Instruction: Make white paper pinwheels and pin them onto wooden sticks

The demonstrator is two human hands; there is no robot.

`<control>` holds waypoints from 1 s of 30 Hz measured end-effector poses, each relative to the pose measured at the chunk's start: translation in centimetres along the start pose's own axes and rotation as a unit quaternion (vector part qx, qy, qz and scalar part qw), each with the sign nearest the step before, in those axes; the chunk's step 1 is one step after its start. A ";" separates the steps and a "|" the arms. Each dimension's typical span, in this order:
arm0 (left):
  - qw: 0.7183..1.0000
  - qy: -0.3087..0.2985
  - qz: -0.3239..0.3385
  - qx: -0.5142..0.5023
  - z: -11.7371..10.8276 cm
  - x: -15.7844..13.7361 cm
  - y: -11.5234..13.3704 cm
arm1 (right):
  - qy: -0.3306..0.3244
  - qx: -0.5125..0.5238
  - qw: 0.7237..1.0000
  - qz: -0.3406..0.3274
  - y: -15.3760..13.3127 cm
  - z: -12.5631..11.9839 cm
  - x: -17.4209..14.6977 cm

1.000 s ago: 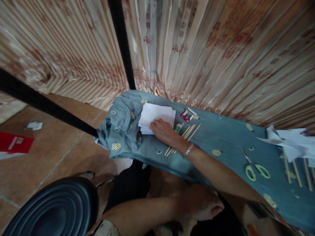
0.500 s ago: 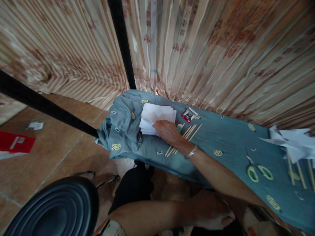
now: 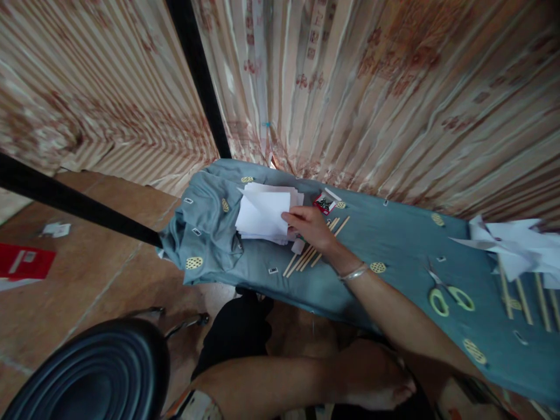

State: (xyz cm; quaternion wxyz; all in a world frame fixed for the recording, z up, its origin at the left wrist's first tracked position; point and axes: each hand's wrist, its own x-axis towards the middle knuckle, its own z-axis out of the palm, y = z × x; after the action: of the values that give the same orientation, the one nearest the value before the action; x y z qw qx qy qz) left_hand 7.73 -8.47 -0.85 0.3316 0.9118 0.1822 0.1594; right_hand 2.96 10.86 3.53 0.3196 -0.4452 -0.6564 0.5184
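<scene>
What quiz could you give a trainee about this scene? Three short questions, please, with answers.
1. Which hand pinches the white sheet: left or right?
2. Multiple choice: what colour are the handles of the scissors?
A. Red
B. Yellow-green
C. Black
3. True or false: the scissors lie on the floor.

Key:
1. The right hand.
2. B.
3. False; they lie on the blue cloth.

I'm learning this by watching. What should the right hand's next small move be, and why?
Probably lift the sheet clear of the stack: the right hand pinches it near one edge, and more paper lies beneath it.
</scene>
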 end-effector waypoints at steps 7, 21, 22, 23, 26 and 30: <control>0.998 -0.019 -0.059 -0.013 -1.3 -0.7 -1.5 | 0.311 -0.034 0.943 -0.113 -2.4 -10.0 -10.0; 0.963 0.222 -0.089 0.122 -8.0 -4.1 -4.2 | 0.147 -0.391 0.890 -0.183 8.1 -12.2 -26.3; 0.965 0.210 -0.079 0.134 -7.9 -3.9 -4.3 | 0.138 -0.390 0.892 -0.184 8.3 -12.2 -26.6; 0.969 0.194 -0.069 0.140 -7.6 -3.7 -4.4 | 0.133 -0.386 0.895 -0.182 8.4 -12.1 -26.9; 0.981 0.133 -0.056 0.128 -6.5 -2.9 -4.7 | 0.134 -0.350 0.912 -0.164 8.0 -11.9 -27.0; 0.985 0.104 -0.090 0.104 -5.9 -1.9 -5.1 | 0.160 -0.282 0.938 -0.125 7.6 -11.9 -26.8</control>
State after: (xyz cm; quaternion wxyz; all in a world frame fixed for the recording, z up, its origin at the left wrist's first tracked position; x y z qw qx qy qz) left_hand 2.46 -2.50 -0.28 0.2272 0.8996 0.3128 0.2030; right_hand 26.06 -8.43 0.37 0.3441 -0.5087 -0.7661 0.1895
